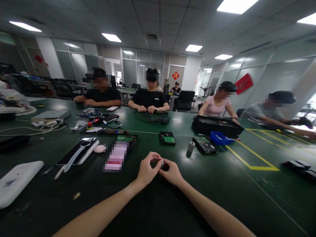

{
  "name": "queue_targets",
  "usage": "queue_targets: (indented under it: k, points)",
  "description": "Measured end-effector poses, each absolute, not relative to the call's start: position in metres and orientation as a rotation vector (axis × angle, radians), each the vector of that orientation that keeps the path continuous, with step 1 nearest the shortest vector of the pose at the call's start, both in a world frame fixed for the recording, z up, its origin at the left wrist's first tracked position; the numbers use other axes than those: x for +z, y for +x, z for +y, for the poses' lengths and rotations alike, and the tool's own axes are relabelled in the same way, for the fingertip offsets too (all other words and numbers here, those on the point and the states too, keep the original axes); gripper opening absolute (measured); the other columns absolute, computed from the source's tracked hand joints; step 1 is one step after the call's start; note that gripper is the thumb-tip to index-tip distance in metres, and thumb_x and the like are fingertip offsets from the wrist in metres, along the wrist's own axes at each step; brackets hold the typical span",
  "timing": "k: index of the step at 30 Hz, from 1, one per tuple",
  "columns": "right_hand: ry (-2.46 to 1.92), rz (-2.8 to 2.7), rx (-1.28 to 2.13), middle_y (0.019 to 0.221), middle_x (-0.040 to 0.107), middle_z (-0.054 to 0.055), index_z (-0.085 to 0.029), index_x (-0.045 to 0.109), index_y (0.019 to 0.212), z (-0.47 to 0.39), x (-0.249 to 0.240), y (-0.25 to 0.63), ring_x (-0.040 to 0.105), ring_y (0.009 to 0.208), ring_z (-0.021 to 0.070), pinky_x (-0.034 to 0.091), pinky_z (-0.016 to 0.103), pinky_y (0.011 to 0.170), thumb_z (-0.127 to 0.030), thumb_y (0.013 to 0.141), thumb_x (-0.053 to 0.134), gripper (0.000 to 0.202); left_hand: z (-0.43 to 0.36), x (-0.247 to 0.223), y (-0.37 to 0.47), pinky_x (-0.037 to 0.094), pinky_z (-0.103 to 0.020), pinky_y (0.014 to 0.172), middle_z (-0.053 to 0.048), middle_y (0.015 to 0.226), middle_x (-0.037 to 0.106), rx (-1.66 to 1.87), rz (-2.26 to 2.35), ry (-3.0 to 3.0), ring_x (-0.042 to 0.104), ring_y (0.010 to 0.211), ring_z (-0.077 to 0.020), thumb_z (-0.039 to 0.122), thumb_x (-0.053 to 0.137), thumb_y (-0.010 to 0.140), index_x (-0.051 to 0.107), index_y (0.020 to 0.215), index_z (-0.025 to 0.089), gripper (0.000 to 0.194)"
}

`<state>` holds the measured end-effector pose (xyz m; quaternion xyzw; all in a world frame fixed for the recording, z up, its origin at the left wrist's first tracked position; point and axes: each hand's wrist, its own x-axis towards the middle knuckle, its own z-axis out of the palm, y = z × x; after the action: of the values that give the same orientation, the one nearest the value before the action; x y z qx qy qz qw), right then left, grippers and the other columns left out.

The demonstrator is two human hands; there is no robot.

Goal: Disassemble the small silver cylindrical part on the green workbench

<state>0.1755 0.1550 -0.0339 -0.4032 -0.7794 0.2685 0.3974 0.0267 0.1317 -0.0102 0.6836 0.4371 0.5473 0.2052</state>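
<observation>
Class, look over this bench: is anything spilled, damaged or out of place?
One small oddity: a pale scrap lies by itself on the near left of the green tabletop, like a stray bit of litter. I see no spill or clear damage.

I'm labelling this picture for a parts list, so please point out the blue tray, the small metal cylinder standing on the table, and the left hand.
Blue tray (221, 138): head view, its side.
Metal cylinder (191, 147): head view, its upper body.
Left hand (146, 169): head view, back of the hand.
</observation>
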Motion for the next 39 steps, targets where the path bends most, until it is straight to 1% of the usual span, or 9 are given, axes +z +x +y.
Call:
queue_targets:
  k: [4, 9, 13, 16, 19, 27, 31, 36, 39]
  points:
    - [-1.076, -1.904, 0.709, 0.101, 0.072, 0.006, -0.022, 0.068, 0.107, 0.157, -0.034, 0.176, 0.066, 0.089, 0.0239, 0.052, 0.036, 0.082, -0.022, 0.073, 0.065, 0.033, 0.137, -0.016, 0.026, 0.054, -0.032, 0.08, -0.001, 0.087, 0.071, 1.516, 1.227, 1.839, 0.069, 0.085, -0.0185, 0.023, 0.064, 0.08, 0.056, 0.093, 0.025, 0.016]
    - [-1.156, -1.896, 0.722, 0.099, 0.071, 0.005, -0.026, 0.07, 0.098, 0.158, -0.03, 0.177, 0.065, 0.093, 0.0251, 0.05, 0.04, 0.085, -0.024, 0.071, 0.07, 0.027, 0.139, -0.011, 0.021, 0.056, -0.033, 0.079, -0.002, 0.09, 0.07, 1.467, 1.201, 1.761, 0.069, 0.086, -0.0198, 0.023, 0.065, 0.081, 0.056, 0.095, 0.027, 0.018]
    - [-1.21, -1.877, 0.71, 0.098, 0.072, 0.006, -0.027, 0.07, 0.098, 0.153, -0.021, 0.174, 0.065, 0.094, 0.0256, 0.048, 0.04, 0.086, -0.024, 0.071, 0.07, 0.028, 0.138, -0.007, 0.019, 0.057, -0.034, 0.078, -0.002, 0.089, 0.069, 1.447, 1.193, 1.758, 0.069, 0.085, -0.0195, 0.021, 0.064, 0.081, 0.058, 0.093, 0.026, 0.014]
    - [-1.222, -1.893, 0.728, 0.098, 0.071, 0.007, -0.022, 0.069, 0.101, 0.148, -0.015, 0.173, 0.064, 0.094, 0.025, 0.047, 0.04, 0.086, -0.02, 0.073, 0.066, 0.027, 0.137, -0.012, 0.021, 0.057, -0.033, 0.077, -0.002, 0.087, 0.069, 1.454, 1.186, 1.751, 0.069, 0.083, -0.0187, 0.02, 0.06, 0.083, 0.058, 0.092, 0.023, 0.009]
    - [-1.251, -1.883, 0.739, 0.099, 0.071, 0.007, -0.02, 0.07, 0.099, 0.145, -0.013, 0.172, 0.064, 0.093, 0.0246, 0.047, 0.038, 0.084, -0.02, 0.073, 0.066, 0.027, 0.137, -0.017, 0.022, 0.057, -0.03, 0.075, -0.002, 0.085, 0.068, 1.453, 1.173, 1.742, 0.069, 0.081, -0.0173, 0.02, 0.059, 0.084, 0.057, 0.091, 0.021, 0.008]
    - [-1.218, -1.874, 0.684, 0.098, 0.071, 0.006, -0.021, 0.069, 0.101, 0.153, -0.018, 0.168, 0.064, 0.094, 0.0256, 0.047, 0.038, 0.086, -0.016, 0.071, 0.067, 0.03, 0.14, -0.007, 0.019, 0.055, -0.029, 0.079, -0.002, 0.088, 0.068, 1.444, 1.135, 1.692, 0.068, 0.085, -0.0176, 0.02, 0.059, 0.084, 0.057, 0.088, 0.02, 0.005]
    - [-1.206, -1.877, 0.69, 0.094, 0.071, 0.005, -0.021, 0.069, 0.098, 0.155, -0.021, 0.167, 0.065, 0.089, 0.0244, 0.048, 0.035, 0.081, -0.016, 0.072, 0.066, 0.026, 0.139, -0.012, 0.019, 0.054, -0.028, 0.078, -0.001, 0.086, 0.068, 1.44, 1.141, 1.681, 0.067, 0.084, -0.0174, 0.02, 0.06, 0.084, 0.057, 0.086, 0.02, 0.003]
    - [-1.14, -1.996, 0.743, 0.081, 0.071, 0.002, -0.02, 0.07, 0.085, 0.168, -0.009, 0.172, 0.065, 0.076, 0.0204, 0.048, 0.03, 0.073, -0.017, 0.071, 0.068, 0.014, 0.145, -0.008, 0.021, 0.054, -0.028, 0.078, -0.001, 0.085, 0.069, 1.428, 1.177, 1.629, 0.068, 0.085, -0.0175, 0.02, 0.06, 0.084, 0.055, 0.086, 0.021, 0.005]
    - [-1.118, -2.016, 0.757, 0.079, 0.07, 0.002, -0.02, 0.07, 0.085, 0.179, -0.004, 0.176, 0.064, 0.074, 0.0186, 0.048, 0.028, 0.071, -0.017, 0.071, 0.068, 0.014, 0.154, 0.002, 0.021, 0.054, -0.029, 0.079, -0.001, 0.086, 0.069, 1.389, 1.191, 1.657, 0.068, 0.085, -0.0176, 0.018, 0.06, 0.083, 0.055, 0.086, 0.021, 0.006]
